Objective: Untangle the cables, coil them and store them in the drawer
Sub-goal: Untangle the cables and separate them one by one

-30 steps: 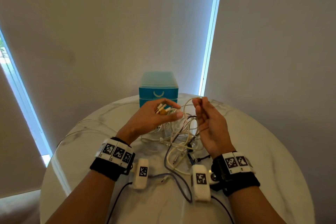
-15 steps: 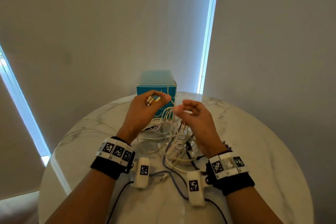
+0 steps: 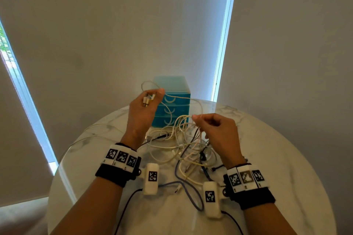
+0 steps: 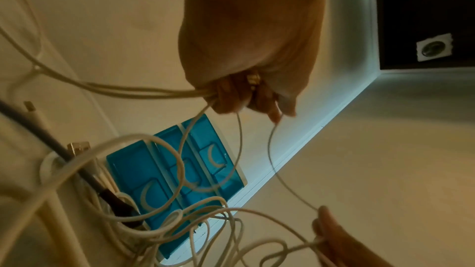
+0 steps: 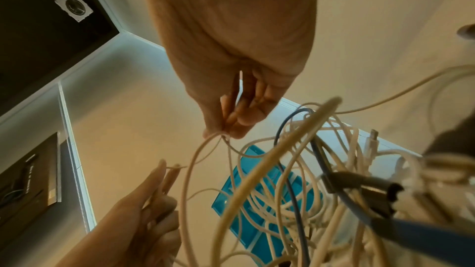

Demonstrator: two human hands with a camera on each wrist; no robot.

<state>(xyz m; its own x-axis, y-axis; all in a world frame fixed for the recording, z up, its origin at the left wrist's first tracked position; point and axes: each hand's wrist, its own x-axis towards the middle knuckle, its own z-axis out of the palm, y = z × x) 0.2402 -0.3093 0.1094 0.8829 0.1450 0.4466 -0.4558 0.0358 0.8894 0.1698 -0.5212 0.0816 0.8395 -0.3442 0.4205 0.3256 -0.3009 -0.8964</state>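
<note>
A tangle of white, cream, blue and black cables [image 3: 183, 147] lies on the round marble table [image 3: 277, 158] in front of a blue three-drawer box [image 3: 172, 105], whose drawers are closed. My left hand [image 3: 147, 105] is raised before the box and grips several white connector plugs [image 3: 147, 99] with a thin cream cable [image 3: 177, 97] running out of it. My right hand [image 3: 212, 126] pinches that cream cable [image 5: 205, 149] a little lower to the right, above the tangle. In the left wrist view the fingers [image 4: 231, 98] curl round the cable ends.
A blue-grey cable [image 3: 191, 192] loops toward the table's near edge between my wrists. Walls with closed blinds stand close behind the table; bright window gaps show at left and behind the drawer box.
My left hand rose with the plugs, drawing the cream cable up out of the tangle. My right hand turned palm-down, moved slightly right and now pinches the cable.
</note>
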